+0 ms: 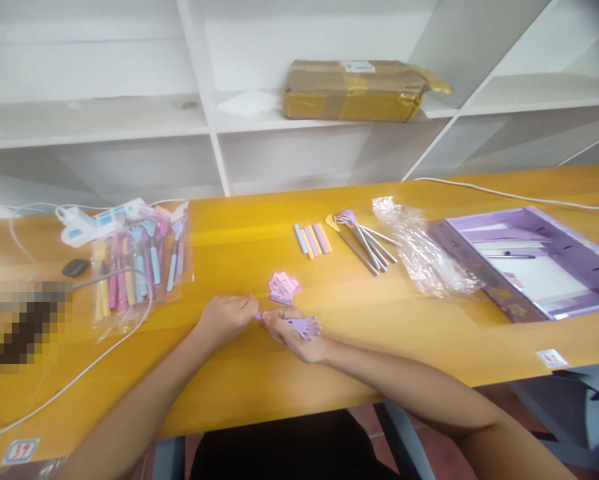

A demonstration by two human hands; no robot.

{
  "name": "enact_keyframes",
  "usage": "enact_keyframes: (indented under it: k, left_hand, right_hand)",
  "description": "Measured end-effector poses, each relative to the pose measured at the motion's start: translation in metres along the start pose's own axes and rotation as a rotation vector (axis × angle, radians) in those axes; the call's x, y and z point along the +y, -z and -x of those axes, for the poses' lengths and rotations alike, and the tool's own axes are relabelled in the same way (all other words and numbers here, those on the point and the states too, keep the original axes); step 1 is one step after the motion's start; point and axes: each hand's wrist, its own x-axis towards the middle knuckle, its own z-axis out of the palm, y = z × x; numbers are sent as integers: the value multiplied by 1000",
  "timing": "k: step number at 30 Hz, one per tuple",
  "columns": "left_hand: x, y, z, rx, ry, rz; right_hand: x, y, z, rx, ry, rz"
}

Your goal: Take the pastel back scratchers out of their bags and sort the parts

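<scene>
A purple back scratcher [306, 327] with a hand-shaped head lies across my right palm. My right hand [292, 337] is closed around it just below the head, whose fingers point right. My left hand [228, 319] is closed on its other end, so most of the handle is hidden. Just beyond my hands sits a small pile of pink printed cards [283, 287]. Farther back, several pastel handle grips [312, 240] lie side by side. To their right is a bunch of metal-rod scratchers [366, 243] with yellow and purple heads.
A clear bag of colourful scratchers [139, 267] lies at left, beside a white power strip [102, 220] and cable. Crumpled clear plastic bags [429, 257] lie against a purple box [504, 283] at right. On the shelf behind rests a taped carton [354, 93].
</scene>
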Motion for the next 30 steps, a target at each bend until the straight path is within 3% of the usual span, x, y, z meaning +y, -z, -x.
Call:
enact_keyframes:
  k: [5, 12, 30]
  left_hand:
    - [-7, -2, 1, 110, -84, -74]
    - [-11, 1, 2, 125, -103, -91]
    - [-18, 2, 11, -87, -119, 50]
  right_hand:
    - [-2, 2, 1, -21, 6, 20]
    - [-1, 2, 2, -11, 7, 50]
    - [-2, 9, 10, -89, 121, 194]
